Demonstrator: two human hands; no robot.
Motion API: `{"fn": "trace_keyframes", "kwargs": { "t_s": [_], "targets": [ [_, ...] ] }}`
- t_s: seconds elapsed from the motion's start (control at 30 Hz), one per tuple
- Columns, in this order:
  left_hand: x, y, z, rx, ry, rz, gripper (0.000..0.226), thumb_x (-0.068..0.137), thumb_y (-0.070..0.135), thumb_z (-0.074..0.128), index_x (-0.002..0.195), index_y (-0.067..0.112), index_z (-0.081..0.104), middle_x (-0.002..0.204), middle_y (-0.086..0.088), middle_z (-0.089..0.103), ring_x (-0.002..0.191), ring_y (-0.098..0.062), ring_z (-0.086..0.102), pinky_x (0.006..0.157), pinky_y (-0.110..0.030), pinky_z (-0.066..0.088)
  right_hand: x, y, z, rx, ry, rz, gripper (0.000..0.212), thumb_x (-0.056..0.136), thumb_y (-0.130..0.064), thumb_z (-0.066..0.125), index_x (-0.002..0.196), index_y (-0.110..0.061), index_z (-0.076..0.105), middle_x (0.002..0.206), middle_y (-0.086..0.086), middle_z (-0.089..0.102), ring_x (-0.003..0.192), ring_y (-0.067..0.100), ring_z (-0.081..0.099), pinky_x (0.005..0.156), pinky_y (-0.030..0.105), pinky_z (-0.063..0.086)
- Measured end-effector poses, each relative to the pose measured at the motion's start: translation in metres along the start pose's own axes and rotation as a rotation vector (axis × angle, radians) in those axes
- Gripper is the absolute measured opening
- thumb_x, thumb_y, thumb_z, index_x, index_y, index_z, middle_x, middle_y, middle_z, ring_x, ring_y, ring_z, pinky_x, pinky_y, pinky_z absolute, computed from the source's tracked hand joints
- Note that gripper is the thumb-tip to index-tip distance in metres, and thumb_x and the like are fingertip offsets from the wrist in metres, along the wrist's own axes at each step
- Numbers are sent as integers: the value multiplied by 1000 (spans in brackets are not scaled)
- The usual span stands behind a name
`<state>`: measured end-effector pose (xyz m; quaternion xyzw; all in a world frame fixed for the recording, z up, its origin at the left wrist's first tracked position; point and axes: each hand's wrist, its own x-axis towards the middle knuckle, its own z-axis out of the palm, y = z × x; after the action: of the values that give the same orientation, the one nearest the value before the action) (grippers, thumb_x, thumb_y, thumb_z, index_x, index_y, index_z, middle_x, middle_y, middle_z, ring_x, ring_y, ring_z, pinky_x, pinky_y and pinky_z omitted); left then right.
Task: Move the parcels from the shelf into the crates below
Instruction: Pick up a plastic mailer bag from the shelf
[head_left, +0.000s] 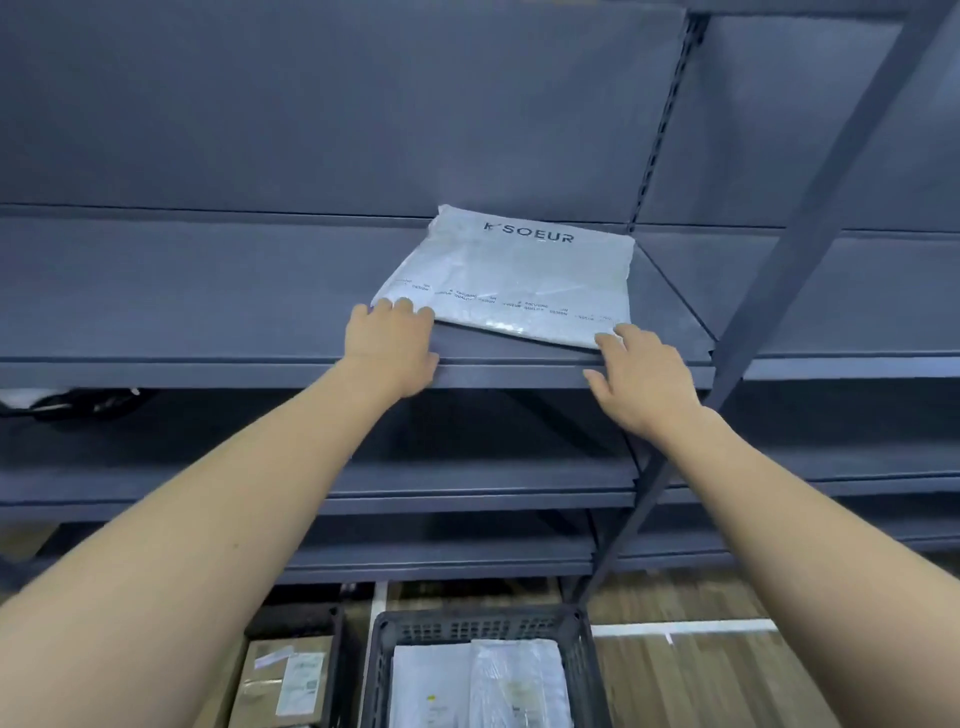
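A flat white plastic parcel (511, 280) printed "SOEUR" lies on the grey metal shelf (208, 322) at the centre of the frame, its near edge close to the shelf's front lip. The left hand (392, 351) rests fingertips on the parcel's near-left corner, fingers only lightly bent, thumb at the shelf edge. The right hand (641, 379) reaches the near-right corner with fingers spread; whether they touch is hard to tell. At bottom centre, a dark crate (384, 670) holds white parcels; a second crate (337, 654) to its left holds brown ones.
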<state>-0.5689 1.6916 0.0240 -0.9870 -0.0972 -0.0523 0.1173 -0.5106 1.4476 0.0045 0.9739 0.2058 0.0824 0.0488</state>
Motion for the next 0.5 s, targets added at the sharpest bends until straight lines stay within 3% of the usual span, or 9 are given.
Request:
{"fn": "trace_keyframes", "kwargs": {
  "t_s": [0.23, 0.5],
  "targets": [
    [86, -16, 14, 1, -15, 49, 49, 95, 48, 37, 133, 16, 39, 132, -8, 45, 121, -28, 42, 97, -39, 32, 69, 9, -7, -17, -115, 110, 55, 99, -47, 33, 139, -10, 37, 142, 13, 37, 130, 30, 35, 104, 37, 30],
    [147, -27, 28, -211, -219, -61, 74, 87, 68, 32, 144, 21, 24, 137, -18, 39, 125, -34, 38, 97, -41, 32, 112, 16, -1, 38, -311, 261, 79, 89, -70, 25, 148, -17, 17, 140, 16, 40, 128, 33, 39, 103, 41, 33]
  ]
}}
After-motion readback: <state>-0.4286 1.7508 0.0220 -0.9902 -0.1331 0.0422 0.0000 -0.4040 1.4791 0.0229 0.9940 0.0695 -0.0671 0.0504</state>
